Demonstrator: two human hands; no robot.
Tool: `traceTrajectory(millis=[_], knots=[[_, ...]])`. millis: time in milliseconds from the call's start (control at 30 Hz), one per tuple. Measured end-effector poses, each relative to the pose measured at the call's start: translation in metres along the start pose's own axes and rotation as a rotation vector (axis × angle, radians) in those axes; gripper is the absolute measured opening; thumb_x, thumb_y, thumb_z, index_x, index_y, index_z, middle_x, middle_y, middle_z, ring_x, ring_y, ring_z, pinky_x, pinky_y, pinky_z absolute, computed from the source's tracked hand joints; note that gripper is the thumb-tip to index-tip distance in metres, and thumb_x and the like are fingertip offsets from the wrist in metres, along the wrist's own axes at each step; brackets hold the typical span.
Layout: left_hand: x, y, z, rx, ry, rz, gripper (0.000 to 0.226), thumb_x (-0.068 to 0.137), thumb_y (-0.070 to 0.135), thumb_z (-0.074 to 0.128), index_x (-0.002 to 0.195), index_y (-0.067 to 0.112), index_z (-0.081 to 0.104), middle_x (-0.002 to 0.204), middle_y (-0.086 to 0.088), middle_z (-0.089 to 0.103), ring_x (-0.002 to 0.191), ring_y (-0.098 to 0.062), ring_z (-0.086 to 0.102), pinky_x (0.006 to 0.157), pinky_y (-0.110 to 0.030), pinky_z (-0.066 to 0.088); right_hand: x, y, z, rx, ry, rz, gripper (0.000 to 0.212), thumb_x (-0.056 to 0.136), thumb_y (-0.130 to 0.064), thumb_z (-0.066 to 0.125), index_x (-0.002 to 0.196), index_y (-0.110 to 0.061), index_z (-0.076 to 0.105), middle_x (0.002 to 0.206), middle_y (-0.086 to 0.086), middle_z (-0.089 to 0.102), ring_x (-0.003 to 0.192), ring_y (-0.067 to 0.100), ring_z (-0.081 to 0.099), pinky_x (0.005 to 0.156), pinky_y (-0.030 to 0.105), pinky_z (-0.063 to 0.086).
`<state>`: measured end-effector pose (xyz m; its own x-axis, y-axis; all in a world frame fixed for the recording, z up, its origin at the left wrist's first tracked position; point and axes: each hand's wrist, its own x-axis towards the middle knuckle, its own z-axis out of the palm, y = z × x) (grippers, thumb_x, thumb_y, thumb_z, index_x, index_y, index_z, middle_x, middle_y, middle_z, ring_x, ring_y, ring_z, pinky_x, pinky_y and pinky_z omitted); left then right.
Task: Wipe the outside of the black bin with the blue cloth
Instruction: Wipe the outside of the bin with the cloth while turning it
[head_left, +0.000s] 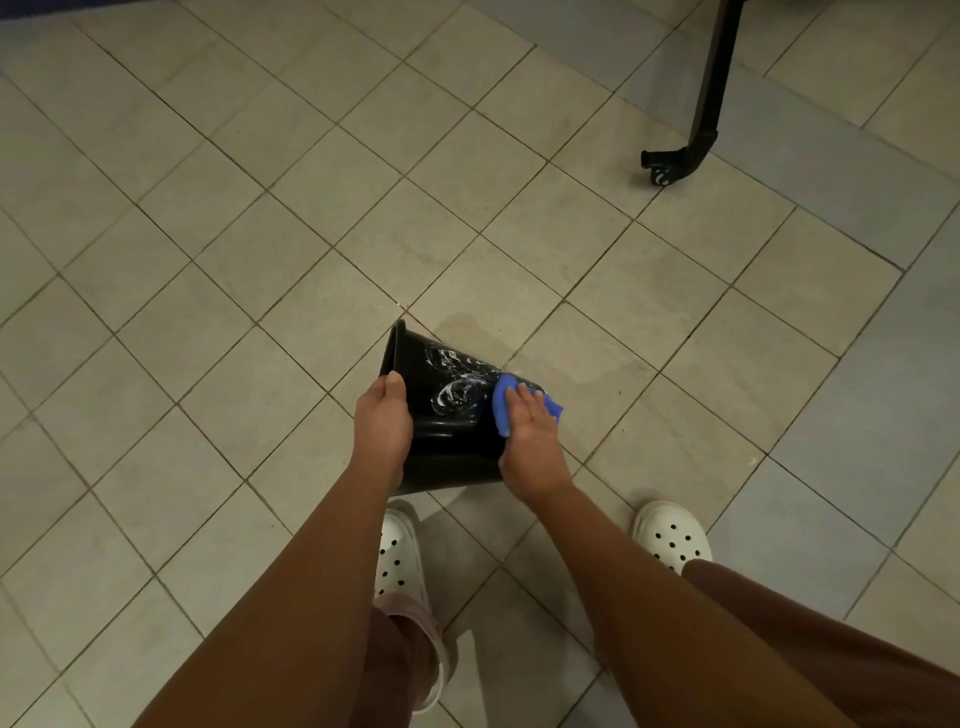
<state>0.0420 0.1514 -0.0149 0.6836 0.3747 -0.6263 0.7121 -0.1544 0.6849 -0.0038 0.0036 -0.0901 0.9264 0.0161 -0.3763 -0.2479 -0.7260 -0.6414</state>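
Observation:
The black bin (451, 441) is tilted on its side above the tiled floor, its rim toward the left and its base toward the right. White soapy smears streak its upper wall. My left hand (383, 423) grips the rim, thumb on the outside. My right hand (530, 434) lies flat with straight fingers on the blue cloth (503, 397), pressing it against the bin's wall near the base. Part of the cloth sticks out past my fingers.
My two feet in white perforated clogs (672, 535) stand on the floor just behind the bin. A black metal furniture leg (698, 124) with a foot stands at the upper right. A damp patch (524, 338) marks the tiles beyond the bin.

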Motion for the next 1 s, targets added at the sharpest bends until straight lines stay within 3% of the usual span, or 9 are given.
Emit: traceTrajectory(millis=[133,267,367,433,500,600,733,867,1000], knots=[[0.001,0.002,0.001,0.013,-0.012,0.008,0.036,0.106,0.032,0.034,0.110,0.010,0.062,0.096,-0.009,0.063,0.094,-0.026,0.060,0.090,-0.043,0.048,-0.015,0.010,0.005,0.010,0.075,0.072,0.071,0.086,0.004,0.047,0.148,-0.010,0.015,0.156,0.009,0.011,0.145,0.023,0.001,0.118,0.041,0.007],[-0.002,0.005,0.002,0.050,-0.026,0.031,0.038,0.107,0.032,0.033,0.116,0.008,0.061,0.099,-0.010,0.063,0.095,-0.027,0.061,0.085,-0.040,0.048,-0.030,-0.008,0.022,0.040,0.156,-0.111,0.070,0.081,0.011,0.051,0.144,-0.008,0.027,0.154,0.012,0.019,0.143,0.025,0.005,0.117,0.045,0.005],[-0.004,0.005,0.001,0.042,-0.009,0.021,0.036,0.107,0.032,0.033,0.112,0.010,0.061,0.097,-0.010,0.063,0.088,-0.024,0.061,0.071,-0.034,0.047,-0.014,-0.014,0.016,-0.004,0.144,-0.197,0.069,0.082,0.007,0.053,0.144,-0.010,0.028,0.153,0.010,0.023,0.144,0.026,0.009,0.116,0.040,0.002],[-0.004,0.004,0.001,0.030,-0.002,0.016,0.034,0.107,0.031,0.034,0.107,0.011,0.061,0.094,-0.009,0.063,0.085,-0.022,0.060,0.067,-0.032,0.045,-0.002,-0.010,0.005,-0.006,0.081,-0.147,0.069,0.086,0.002,0.050,0.147,-0.013,0.021,0.155,0.007,0.017,0.144,0.022,0.004,0.118,0.037,0.001],[-0.003,0.003,0.002,0.031,0.007,0.027,0.035,0.106,0.031,0.035,0.099,0.010,0.061,0.092,-0.010,0.062,0.085,-0.023,0.059,0.074,-0.035,0.048,0.002,-0.005,0.000,-0.003,0.045,-0.052,0.071,0.087,0.003,0.048,0.148,-0.011,0.016,0.156,0.007,0.013,0.145,0.022,0.001,0.119,0.038,0.002],[-0.003,0.004,0.003,0.050,0.006,0.041,0.039,0.106,0.031,0.035,0.098,0.002,0.060,0.090,-0.015,0.056,0.084,-0.026,0.054,0.078,-0.038,0.044,-0.009,0.004,0.005,-0.008,0.093,0.006,0.070,0.085,0.006,0.047,0.147,-0.007,0.016,0.155,0.012,0.013,0.144,0.025,0.003,0.118,0.044,0.010],[-0.001,0.005,0.003,0.044,0.015,0.003,0.038,0.106,0.032,0.034,0.104,0.007,0.062,0.097,-0.014,0.064,0.089,-0.027,0.061,0.076,-0.037,0.048,-0.035,0.000,0.029,-0.012,0.177,-0.163,0.074,0.072,0.015,0.057,0.140,-0.001,0.032,0.148,0.021,0.030,0.139,0.035,0.019,0.109,0.057,0.027],[-0.003,0.006,0.003,0.071,0.015,0.023,0.040,0.107,0.031,0.033,0.105,0.004,0.062,0.096,-0.018,0.065,0.087,-0.029,0.062,0.076,-0.039,0.050,-0.030,-0.020,0.028,-0.043,0.145,-0.327,0.070,0.081,0.005,0.053,0.144,-0.007,0.025,0.152,0.015,0.023,0.143,0.030,0.011,0.115,0.049,0.013],[-0.005,0.006,0.004,0.047,0.009,0.016,0.036,0.106,0.030,0.034,0.100,0.008,0.062,0.094,-0.015,0.064,0.087,-0.028,0.062,0.082,-0.042,0.052,-0.008,-0.019,0.009,0.011,0.068,-0.169,0.070,0.087,0.001,0.047,0.148,-0.010,0.014,0.156,0.009,0.010,0.144,0.022,-0.002,0.118,0.042,0.001]])
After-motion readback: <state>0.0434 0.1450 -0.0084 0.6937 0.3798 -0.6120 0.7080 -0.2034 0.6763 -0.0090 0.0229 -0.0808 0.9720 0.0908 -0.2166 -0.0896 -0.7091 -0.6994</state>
